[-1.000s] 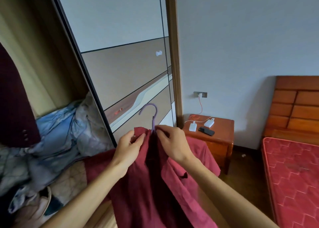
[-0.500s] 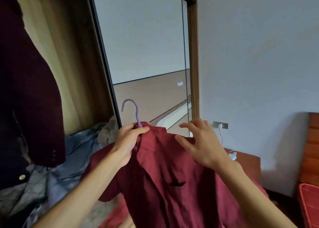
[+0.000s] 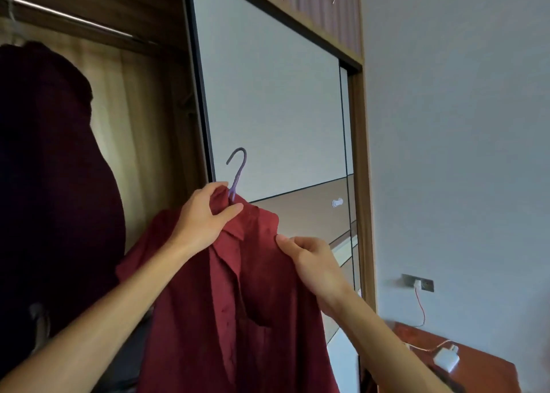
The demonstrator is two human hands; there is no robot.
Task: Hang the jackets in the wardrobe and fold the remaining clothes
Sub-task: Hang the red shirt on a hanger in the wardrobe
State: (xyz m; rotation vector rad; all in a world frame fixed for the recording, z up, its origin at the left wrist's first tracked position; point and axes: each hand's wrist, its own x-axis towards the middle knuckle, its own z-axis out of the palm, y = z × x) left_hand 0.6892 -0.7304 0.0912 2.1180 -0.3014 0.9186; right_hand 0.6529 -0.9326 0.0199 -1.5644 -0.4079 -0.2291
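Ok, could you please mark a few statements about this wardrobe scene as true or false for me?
1. The left grip holds the red jacket at its collar, beside the purple hanger. True.
2. The hanger's hook sits on the wardrobe rail. False: it is free in the air, well below the rail.
3. The right grip is empty. False: it pinches the jacket's shoulder.
4. A dark garment hangs inside the wardrobe. True.
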